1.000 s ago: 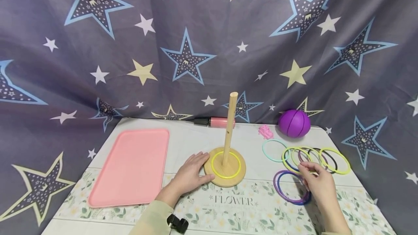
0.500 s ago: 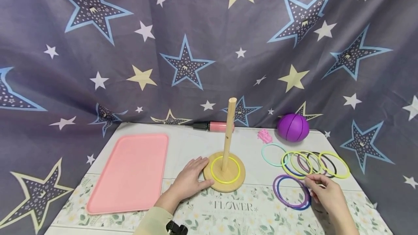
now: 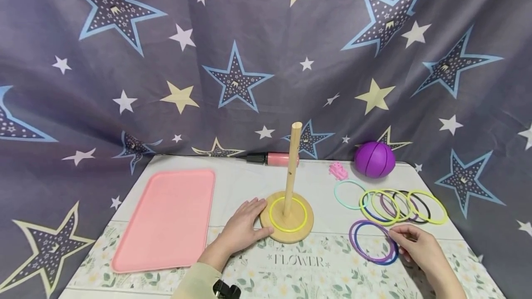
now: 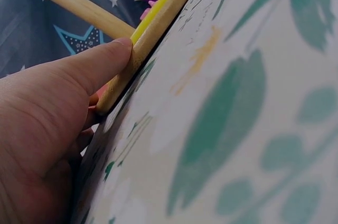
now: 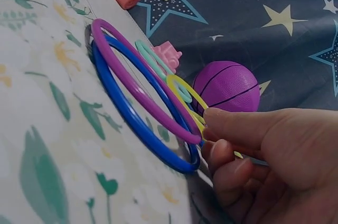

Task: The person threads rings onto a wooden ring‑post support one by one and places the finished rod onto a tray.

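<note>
A wooden peg stand with a round base stands mid-table, a yellow ring lying round its post. My left hand rests against the left edge of the base, fingers fairly straight. In the left wrist view its thumb touches the rim. Front right, a purple ring lies over a dark blue ring, slightly offset. My right hand pinches the purple ring's right edge between thumb and fingers; the exact contact is partly hidden. Behind it several yellow, black, purple and blue rings overlap.
A pink tray lies on the left. At the back are a pink-and-black pump, a small pink toy and a purple ball. A mint ring lies before the toy. A star-patterned curtain borders the table.
My right hand has drawn back from the overlapping yellow rings toward the near right and now meets the purple ring's edge. The left hand stays at the base. The head view has shifted slightly.
</note>
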Action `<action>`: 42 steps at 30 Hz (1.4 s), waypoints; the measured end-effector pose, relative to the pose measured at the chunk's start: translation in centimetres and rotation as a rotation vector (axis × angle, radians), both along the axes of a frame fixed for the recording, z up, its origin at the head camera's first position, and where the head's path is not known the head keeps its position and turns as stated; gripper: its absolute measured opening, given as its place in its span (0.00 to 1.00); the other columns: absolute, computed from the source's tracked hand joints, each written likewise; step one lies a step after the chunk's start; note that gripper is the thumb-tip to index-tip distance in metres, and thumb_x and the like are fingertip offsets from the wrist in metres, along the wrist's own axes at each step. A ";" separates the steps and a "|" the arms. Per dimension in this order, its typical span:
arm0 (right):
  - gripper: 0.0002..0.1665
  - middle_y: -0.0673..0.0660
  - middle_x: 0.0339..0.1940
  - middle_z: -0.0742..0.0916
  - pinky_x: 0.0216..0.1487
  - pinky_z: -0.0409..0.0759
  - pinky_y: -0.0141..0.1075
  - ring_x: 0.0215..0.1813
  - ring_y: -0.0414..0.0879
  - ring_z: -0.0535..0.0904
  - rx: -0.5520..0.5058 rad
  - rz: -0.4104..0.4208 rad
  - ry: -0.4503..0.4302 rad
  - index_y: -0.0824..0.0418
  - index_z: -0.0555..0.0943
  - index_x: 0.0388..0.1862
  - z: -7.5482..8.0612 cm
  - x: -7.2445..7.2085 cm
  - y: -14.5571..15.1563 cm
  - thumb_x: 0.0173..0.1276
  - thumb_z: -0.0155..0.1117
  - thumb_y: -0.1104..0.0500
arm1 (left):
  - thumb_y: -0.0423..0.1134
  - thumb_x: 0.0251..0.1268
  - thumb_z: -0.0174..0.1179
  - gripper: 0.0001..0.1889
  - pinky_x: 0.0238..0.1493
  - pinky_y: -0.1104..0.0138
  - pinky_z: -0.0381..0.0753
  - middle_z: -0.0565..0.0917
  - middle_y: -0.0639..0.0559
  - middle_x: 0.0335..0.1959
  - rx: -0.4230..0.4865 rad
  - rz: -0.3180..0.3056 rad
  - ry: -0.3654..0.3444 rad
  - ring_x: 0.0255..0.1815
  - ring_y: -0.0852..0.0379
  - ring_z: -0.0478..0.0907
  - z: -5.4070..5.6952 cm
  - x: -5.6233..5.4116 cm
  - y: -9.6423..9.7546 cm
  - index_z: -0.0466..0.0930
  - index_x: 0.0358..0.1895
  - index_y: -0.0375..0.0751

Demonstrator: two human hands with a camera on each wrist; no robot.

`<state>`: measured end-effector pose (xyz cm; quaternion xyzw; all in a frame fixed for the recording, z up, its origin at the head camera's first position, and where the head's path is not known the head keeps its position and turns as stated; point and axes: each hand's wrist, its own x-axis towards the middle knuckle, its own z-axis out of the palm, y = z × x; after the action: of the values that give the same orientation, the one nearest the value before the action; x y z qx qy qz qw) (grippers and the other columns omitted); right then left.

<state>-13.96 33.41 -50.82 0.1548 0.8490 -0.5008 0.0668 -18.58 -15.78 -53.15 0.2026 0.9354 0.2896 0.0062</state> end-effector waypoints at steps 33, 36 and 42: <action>0.21 0.52 0.32 0.84 0.22 0.83 0.38 0.29 0.47 0.79 0.175 -0.018 0.042 0.67 0.86 0.55 -0.3 -0.7 -1.2 0.75 0.76 0.52 | 0.62 0.74 0.72 0.47 0.91 0.48 0.52 0.72 0.41 0.83 -0.002 -0.005 0.041 0.88 0.42 0.60 0.0 -0.1 0.1 0.68 0.85 0.37; 0.18 0.52 0.29 0.83 0.21 0.82 0.38 0.27 0.47 0.79 0.217 -0.015 0.057 0.66 0.86 0.52 -0.3 -0.6 -1.2 0.76 0.75 0.52 | 0.63 0.74 0.71 0.47 0.91 0.50 0.51 0.71 0.43 0.84 -0.001 -0.002 0.024 0.89 0.43 0.59 0.1 -0.1 0.2 0.67 0.85 0.38; 0.17 0.52 0.29 0.84 0.21 0.83 0.38 0.27 0.47 0.80 0.252 -0.011 0.060 0.66 0.86 0.53 -0.4 -0.6 -1.5 0.79 0.71 0.52 | 0.63 0.75 0.70 0.47 0.91 0.50 0.50 0.71 0.43 0.84 -0.009 0.006 0.016 0.89 0.44 0.58 0.1 0.1 0.1 0.67 0.86 0.38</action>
<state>-14.52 31.94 -51.23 0.1513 0.9060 -0.3948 0.0185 -18.50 -15.68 -53.04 0.2019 0.9374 0.2836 -0.0012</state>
